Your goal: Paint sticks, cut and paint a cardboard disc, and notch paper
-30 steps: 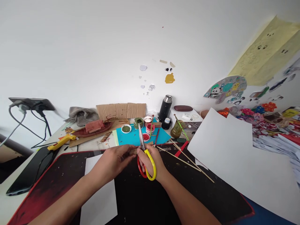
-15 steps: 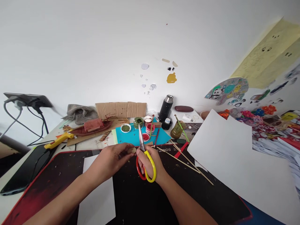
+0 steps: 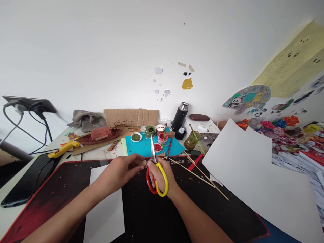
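Observation:
Between the thumb and fingers of my left hand is a small pale beige piece, partly covered by the fingertips; its material is unclear. My right hand is closed on scissors with one yellow and one red handle loop. Their blades point up and away from me and look nearly together. The beige piece is just left of the right thumb, and I cannot tell whether that thumb touches it. Both hands are over the black desk mat.
Behind the hands, paint jars stand on blue paper. Thin sticks and large white sheets lie right. A model boat, a yellow glue gun and a phone are left. A black flask stands behind.
The view has shifted slightly. Less of the beige piece shows between my left fingers, and it is a touch nearer the right thumb. The scissors have hardly moved.

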The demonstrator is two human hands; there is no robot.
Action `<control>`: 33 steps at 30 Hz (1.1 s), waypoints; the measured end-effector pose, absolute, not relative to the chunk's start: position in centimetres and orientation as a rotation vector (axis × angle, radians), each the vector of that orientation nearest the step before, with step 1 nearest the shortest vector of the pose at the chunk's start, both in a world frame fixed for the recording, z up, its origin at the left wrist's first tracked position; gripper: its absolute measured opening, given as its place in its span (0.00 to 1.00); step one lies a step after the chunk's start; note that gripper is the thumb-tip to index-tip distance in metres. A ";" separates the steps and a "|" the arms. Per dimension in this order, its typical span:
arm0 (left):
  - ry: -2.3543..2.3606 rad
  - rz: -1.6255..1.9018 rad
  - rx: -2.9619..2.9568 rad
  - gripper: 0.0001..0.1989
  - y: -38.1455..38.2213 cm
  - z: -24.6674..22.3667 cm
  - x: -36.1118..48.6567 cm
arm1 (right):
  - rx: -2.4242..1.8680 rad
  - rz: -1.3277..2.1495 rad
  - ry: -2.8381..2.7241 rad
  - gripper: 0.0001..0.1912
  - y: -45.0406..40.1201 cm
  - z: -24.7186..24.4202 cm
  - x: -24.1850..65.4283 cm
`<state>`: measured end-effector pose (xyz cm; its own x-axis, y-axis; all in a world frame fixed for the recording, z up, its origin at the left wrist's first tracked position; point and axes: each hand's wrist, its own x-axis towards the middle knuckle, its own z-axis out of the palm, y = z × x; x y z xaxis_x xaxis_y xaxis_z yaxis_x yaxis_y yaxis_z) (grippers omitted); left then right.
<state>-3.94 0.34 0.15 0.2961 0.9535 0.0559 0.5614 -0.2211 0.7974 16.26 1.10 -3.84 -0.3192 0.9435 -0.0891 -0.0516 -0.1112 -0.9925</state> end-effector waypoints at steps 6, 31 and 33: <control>1.383 0.767 1.885 0.13 0.7 0.5 -4.2 | -1.104 1.555 -1.278 0.22 1.3 -4.1 16.1; 1.368 0.973 1.609 0.28 1.2 2.2 -7.5 | -1.132 1.451 -1.488 0.19 1.2 -5.4 16.6; 1.444 0.995 1.655 0.27 0.9 2.7 -8.6 | -1.163 1.349 -1.618 0.17 1.1 -5.3 16.6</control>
<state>-8.56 0.85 2.71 0.0768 0.9925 0.0949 0.4419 -0.1192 0.8891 16.65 1.15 -5.25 -0.3349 0.9420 -0.0208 0.1895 0.0457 -0.9808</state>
